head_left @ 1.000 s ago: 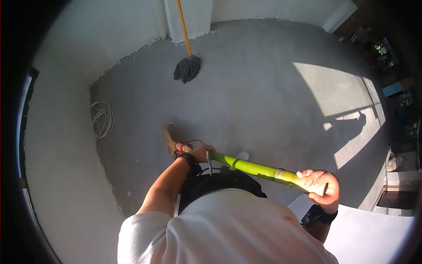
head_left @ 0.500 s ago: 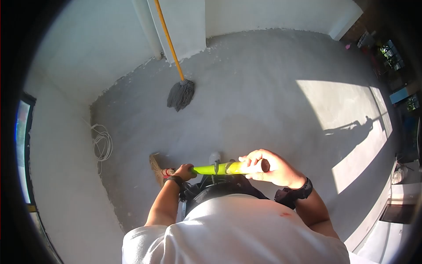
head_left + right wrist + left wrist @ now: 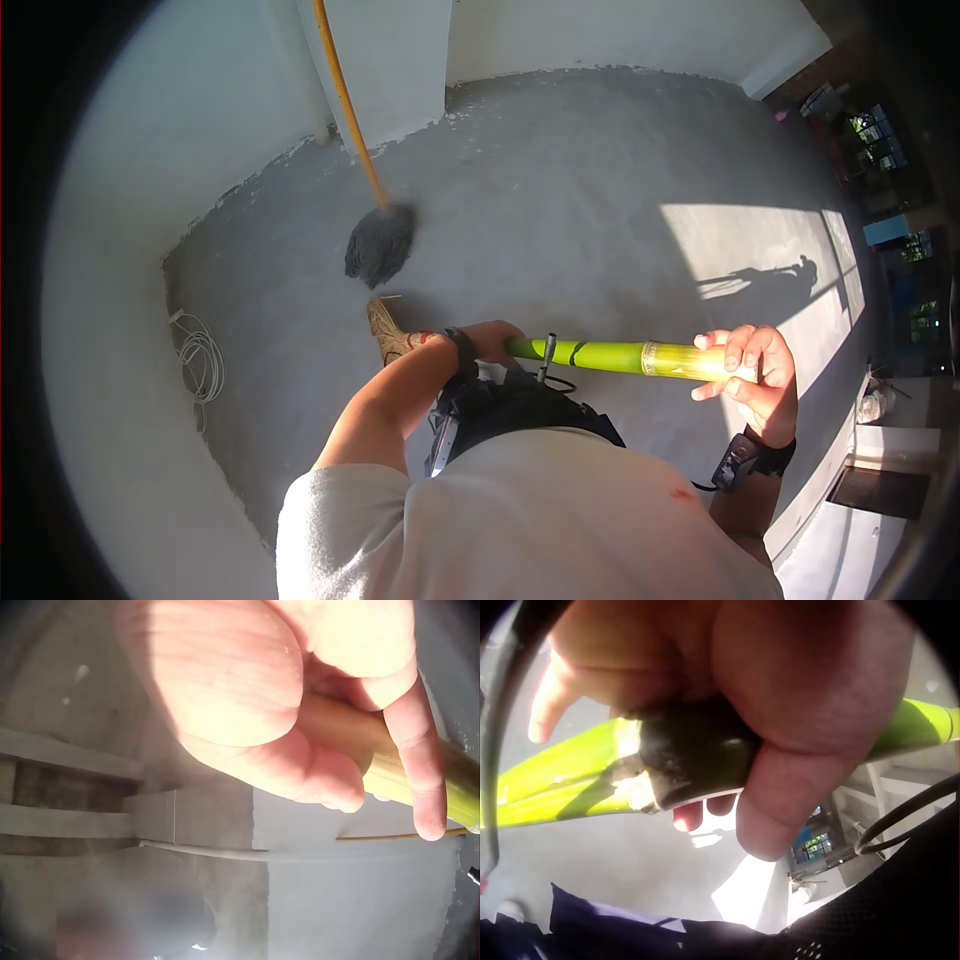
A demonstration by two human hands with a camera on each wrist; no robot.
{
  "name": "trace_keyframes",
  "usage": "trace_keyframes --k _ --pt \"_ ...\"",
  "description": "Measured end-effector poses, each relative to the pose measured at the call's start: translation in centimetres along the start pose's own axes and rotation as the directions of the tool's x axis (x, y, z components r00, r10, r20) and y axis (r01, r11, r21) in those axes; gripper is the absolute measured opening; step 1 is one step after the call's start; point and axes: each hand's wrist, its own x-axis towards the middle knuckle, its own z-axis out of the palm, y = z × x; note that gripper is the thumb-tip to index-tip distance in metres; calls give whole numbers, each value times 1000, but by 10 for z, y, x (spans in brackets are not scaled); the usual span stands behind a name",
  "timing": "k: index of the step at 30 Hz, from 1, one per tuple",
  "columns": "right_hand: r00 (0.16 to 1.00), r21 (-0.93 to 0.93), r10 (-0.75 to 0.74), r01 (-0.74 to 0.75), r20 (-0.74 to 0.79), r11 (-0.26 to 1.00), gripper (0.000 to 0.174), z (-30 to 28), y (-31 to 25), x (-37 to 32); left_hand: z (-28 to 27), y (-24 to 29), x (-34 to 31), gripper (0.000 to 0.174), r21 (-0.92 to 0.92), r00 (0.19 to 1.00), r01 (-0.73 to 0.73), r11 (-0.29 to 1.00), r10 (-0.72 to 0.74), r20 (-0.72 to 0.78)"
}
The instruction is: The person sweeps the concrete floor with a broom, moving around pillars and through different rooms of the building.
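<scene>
In the head view a broom with a thick green bamboo handle point(image 3: 610, 356) slants across the front of the body. Its straw head point(image 3: 388, 328) is at the floor on the left, partly hidden behind the left forearm. The left hand point(image 3: 490, 343) grips the handle's lower part. Seen from the left wrist, thumb and fingers wrap round a dark band on the bamboo point(image 3: 697, 754). At the upper end, the right hand point(image 3: 755, 375) holds the handle with curled fingers. The right wrist view shows thumb and fingers around the bamboo's end point(image 3: 337, 724).
A grey string mop point(image 3: 380, 245) with a yellow handle stands on the floor ahead, leaning towards the wall. Coiled white cable point(image 3: 200, 365) lies by the left wall. Sunlight falls on the grey floor point(image 3: 540, 220) at right, and shelving point(image 3: 880, 490) stands at the right edge.
The broom's top end and the right hand swung left, then back right. The straw head went left, then returned rightward and forward. Both hands keep their hold; the whole view shifted slightly.
</scene>
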Motion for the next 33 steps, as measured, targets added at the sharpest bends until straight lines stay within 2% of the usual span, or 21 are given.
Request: trace_keyframes --k 4,7,10,11,14,15,19,22,23,24,27,30,32,33 --pt "991 -67 -129 127 -27 990 25 -34 -15 20 -31 21 66 33 33 978 -183 983 186 -100" --pt "980 -109 -188 181 -57 977 26 -64 -16 24 -50 31 122 30 102 951 -280 954 291 -106" --pt "978 -128 -206 200 -35 971 28 -106 -7 29 -64 40 163 31 134 960 -250 959 264 -96" --pt "977 -69 -215 215 8 974 28 -124 -4 33 -70 45 175 32 162 970 -206 965 223 -98" --pt "970 -61 -203 213 133 975 28 -179 3 45 -74 58 193 33 204 986 -81 976 109 -129" --pt "981 -39 -172 176 89 984 28 -196 1 58 -84 60 203 33 197 986 -49 979 78 -146" --pt "981 82 -92 79 169 993 25 -255 13 110 -113 75 215 34 184 982 155 971 -132 -134" --pt "978 124 -24 -2 207 992 25 -272 23 149 -123 58 226 31 181 969 185 966 -149 -196" --pt "971 126 -15 -15 238 992 24 -276 26 160 -124 41 234 34 118 956 244 963 -219 -194" --pt "956 92 15 -44 292 995 24 -279 22 171 -127 41 236 35 142 954 247 958 -216 -208" --pt "916 23 -19 11 400 1000 25 -294 16 198 -139 46 253 41 193 945 249 949 -195 -262" --pt "943 75 -29 4 331 997 25 -322 28 223 -157 49 282 38 142 943 296 944 -266 -199" --pt "967 142 18 -56 254 988 24 -338 33 241 -173 68 303 36 71 920 382 921 -371 -128" --pt "975 153 13 -48 223 987 23 -331 44 225 -164 66 298 35 51 906 418 907 -412 -95"
